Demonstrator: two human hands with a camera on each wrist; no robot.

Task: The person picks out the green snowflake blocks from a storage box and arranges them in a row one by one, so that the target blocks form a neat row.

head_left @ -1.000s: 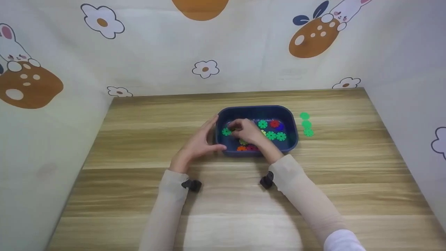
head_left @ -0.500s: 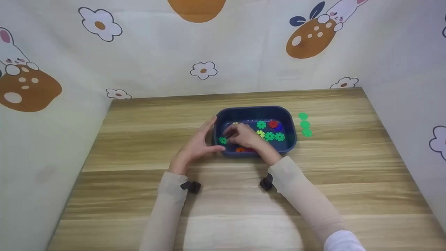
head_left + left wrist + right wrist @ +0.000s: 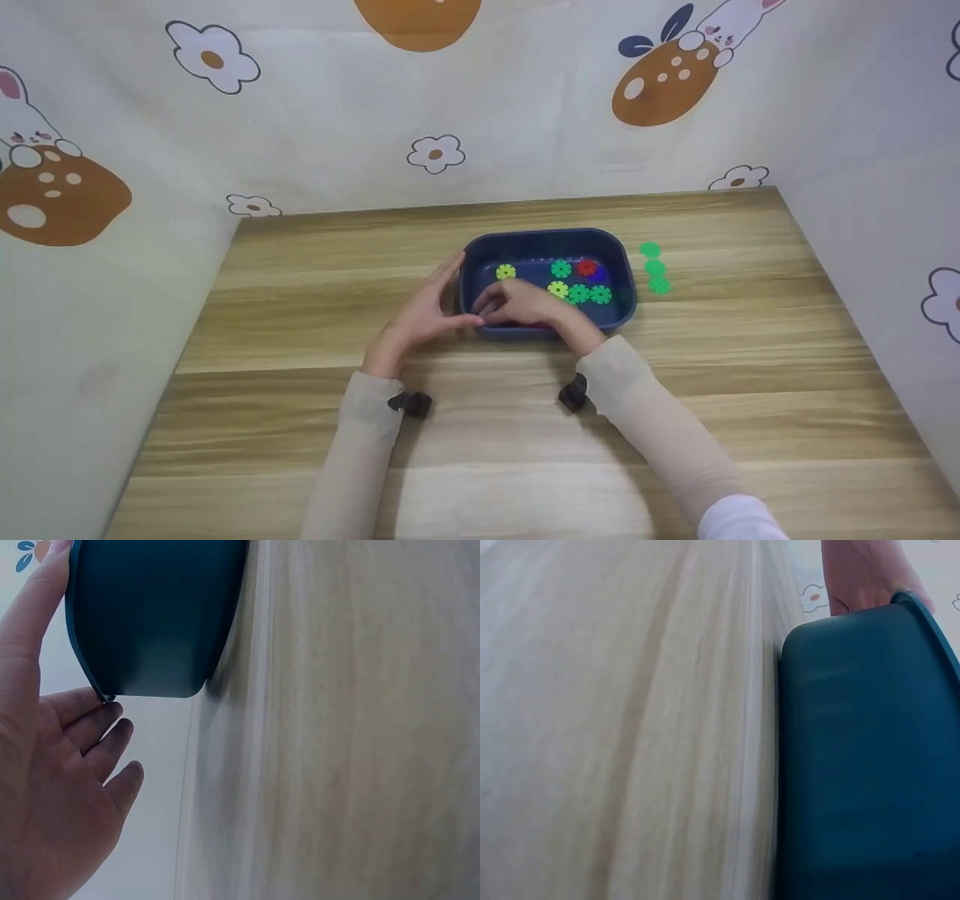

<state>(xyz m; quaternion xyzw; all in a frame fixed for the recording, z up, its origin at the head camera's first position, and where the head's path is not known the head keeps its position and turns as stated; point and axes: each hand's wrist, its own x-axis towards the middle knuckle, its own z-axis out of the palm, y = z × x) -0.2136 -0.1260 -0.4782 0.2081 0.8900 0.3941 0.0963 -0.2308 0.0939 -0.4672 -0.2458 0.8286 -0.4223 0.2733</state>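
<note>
A dark blue plastic tub (image 3: 547, 244) stands on the wooden table and holds flat, notched plastic discs. My left hand (image 3: 427, 306) spans the tub's left end, its fingers and thumb extended and touching the rim. Inside, my right hand (image 3: 517, 300) reaches low into the near left corner with curled fingers; whether they pinch a disc is hidden. To its right lie green discs (image 3: 578, 293), a yellow disc (image 3: 558, 289), a red disc (image 3: 586, 267) and a blue disc (image 3: 598, 274). Another yellow disc (image 3: 505, 272) lies beyond the fingers.
A short column of green discs (image 3: 655, 267) lies on the table right of the tub. Wood-grain table (image 3: 300, 300) surrounds the tub. A patterned cloth (image 3: 525, 97) hangs behind it. Small black cameras (image 3: 574, 393) sit at both wrists.
My right hand has moved toward me inside the tub, into the near left corner. The far yellow disc has come into view; the green disc at the left is now hidden. My left hand stays put.
</note>
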